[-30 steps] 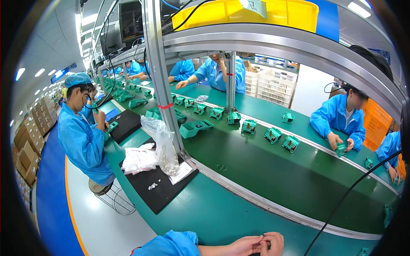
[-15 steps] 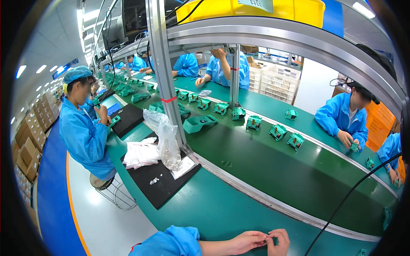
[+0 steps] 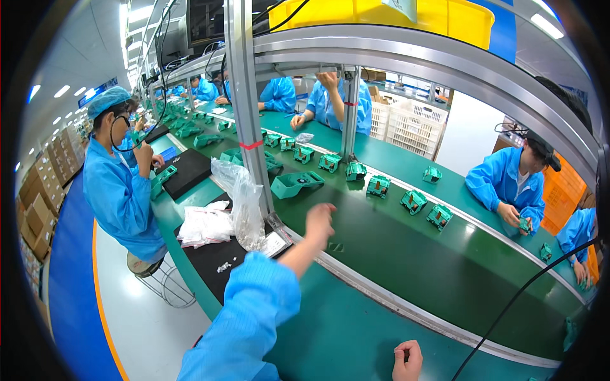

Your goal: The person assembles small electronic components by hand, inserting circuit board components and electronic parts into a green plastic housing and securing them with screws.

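Blue-sleeved left hand [image 3: 319, 219] outstretched — empty

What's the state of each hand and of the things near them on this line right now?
Left hand: raised over the belt, open, holding nothing.
Right hand: curled in a fist, resting on the green bench; its grip contents hidden.
Green tray: upright on the belt, untouched.
Clear plastic bag: standing, crumpled, partly full.
Conveyor belt: carrying green parts; motion not discernible.

Green conveyor belt [image 3: 406, 267] carries a row of green parts [image 3: 413, 201].
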Demonstrator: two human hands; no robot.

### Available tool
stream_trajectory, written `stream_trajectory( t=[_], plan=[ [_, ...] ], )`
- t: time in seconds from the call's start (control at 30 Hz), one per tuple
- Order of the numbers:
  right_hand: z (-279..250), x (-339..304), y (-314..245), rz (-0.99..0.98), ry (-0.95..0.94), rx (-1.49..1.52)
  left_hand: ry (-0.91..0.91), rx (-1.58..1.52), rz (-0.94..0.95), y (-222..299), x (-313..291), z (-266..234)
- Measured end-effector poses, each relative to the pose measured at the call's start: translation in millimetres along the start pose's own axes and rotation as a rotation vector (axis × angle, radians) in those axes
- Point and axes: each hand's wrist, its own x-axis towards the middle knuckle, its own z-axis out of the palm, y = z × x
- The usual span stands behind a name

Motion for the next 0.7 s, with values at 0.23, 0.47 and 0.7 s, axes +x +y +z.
stream_trajectory(
  t=[0.23,0.47,0.7],
  plan=[
    [4,1,-1,0.027,-0.038,-0.088,0.282,1.338,0.281,-6,104,-69],
    [4,2,-1,-0.004,-0.081,-0.161,0.327,1.431,0.294,-25,132,-72],
    [12,3,0,0.017,-0.066,-0.145,0.047,1.283,0.649,9,102,-40]
  ],
)
